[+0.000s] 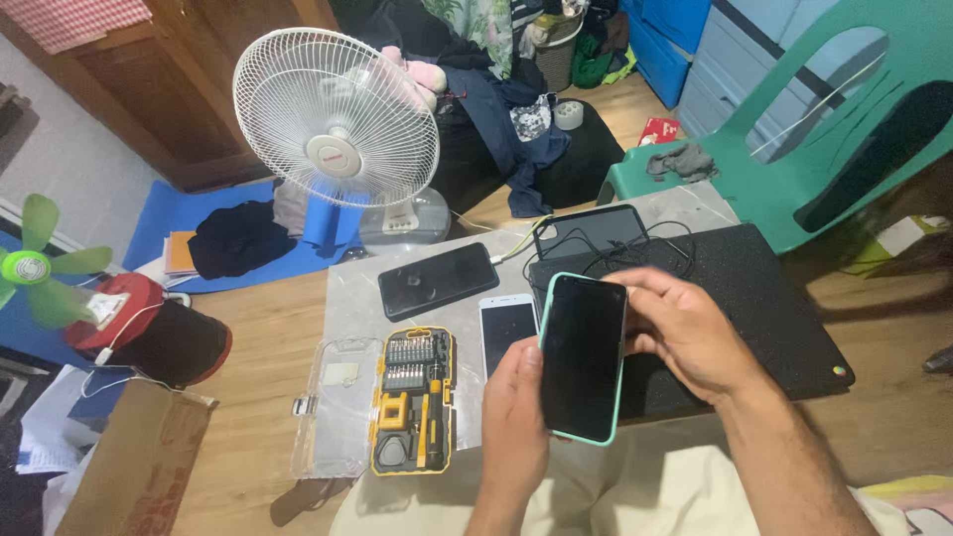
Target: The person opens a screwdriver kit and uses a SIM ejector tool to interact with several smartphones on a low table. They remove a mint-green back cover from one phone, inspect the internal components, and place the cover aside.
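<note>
Mint-green casing is framing the dark phone that a person is holding upright over the grey bench, screen tilted towards the face for a clear look. The left hand is cupping the phone's lower edge from below, while the right hand is curling loosely around its top right side, steadying it. Left of the phone, a yellow screwdriver kit is lying open within reach. Just behind the phone, a white handset and a black one are resting face up; beyond them a white fan is standing.
</note>
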